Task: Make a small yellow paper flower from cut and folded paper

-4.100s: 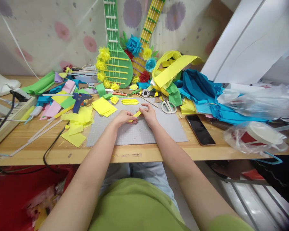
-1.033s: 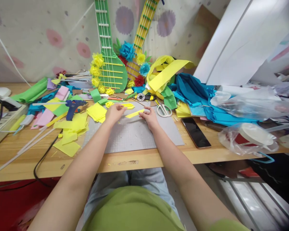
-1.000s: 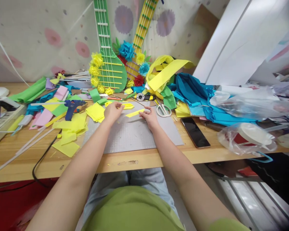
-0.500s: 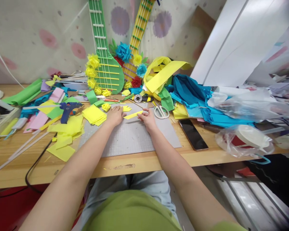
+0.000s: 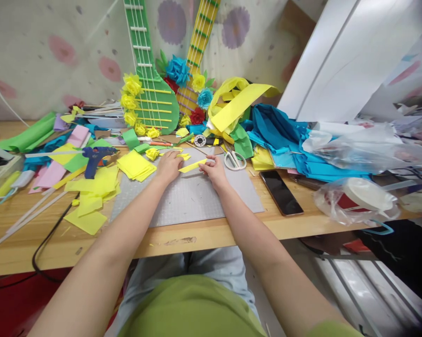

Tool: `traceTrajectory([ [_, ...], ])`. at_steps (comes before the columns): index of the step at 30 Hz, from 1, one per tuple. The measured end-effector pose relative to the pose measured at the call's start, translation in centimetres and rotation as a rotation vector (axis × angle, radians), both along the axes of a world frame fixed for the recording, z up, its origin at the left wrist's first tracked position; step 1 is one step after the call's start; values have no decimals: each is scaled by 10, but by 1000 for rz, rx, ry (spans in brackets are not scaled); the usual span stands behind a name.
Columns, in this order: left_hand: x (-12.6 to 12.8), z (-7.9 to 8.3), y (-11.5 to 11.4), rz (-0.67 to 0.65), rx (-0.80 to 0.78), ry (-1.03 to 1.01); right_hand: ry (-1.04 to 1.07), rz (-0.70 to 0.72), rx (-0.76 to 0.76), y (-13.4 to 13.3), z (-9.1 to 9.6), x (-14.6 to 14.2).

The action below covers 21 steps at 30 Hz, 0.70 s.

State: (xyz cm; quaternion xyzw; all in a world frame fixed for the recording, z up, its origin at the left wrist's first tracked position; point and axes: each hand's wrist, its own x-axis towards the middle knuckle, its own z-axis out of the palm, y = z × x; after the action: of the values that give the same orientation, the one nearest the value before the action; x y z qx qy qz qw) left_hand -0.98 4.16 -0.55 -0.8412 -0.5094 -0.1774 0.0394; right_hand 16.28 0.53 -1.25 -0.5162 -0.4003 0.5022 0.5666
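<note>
Over the grey cutting mat, my right hand pinches one end of a narrow yellow paper strip. The strip slants down to the left, its free end close to my left thumb. My left hand is closed over a small yellow paper piece that shows past its fingertips; the rest is hidden. A yellow paper rose and a stack of yellow paper squares lie left of my left hand. White-handled scissors rest right of my right hand.
A green paper instrument and a yellow one lean at the back. Left are a blue glue gun and loose yellow sheets. Right are a phone, blue crepe paper and a bagged cup.
The view has shifted slightly. My left fingers have curled in around the yellow piece, less of which now shows. My right hand keeps its pinch on the strip, almost in place.
</note>
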Motion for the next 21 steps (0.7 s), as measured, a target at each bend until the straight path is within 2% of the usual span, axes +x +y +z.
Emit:
traceTrajectory([
  [3, -1, -2, 0, 21, 12, -24, -1, 9, -6, 1, 0, 1],
  [8, 1, -1, 7, 147, 15, -61, -4, -6, 0, 6, -5, 4],
  [14, 5, 7, 7, 137, 8, -85, -12, -34, -9, 8, -7, 8],
  [17, 4, 13, -5, 126, 31, -214, -5, -52, -10, 8, -4, 10],
  [21, 3, 14, -28, 262, -21, -504, -2, 5, 20, 4, 3, 12],
])
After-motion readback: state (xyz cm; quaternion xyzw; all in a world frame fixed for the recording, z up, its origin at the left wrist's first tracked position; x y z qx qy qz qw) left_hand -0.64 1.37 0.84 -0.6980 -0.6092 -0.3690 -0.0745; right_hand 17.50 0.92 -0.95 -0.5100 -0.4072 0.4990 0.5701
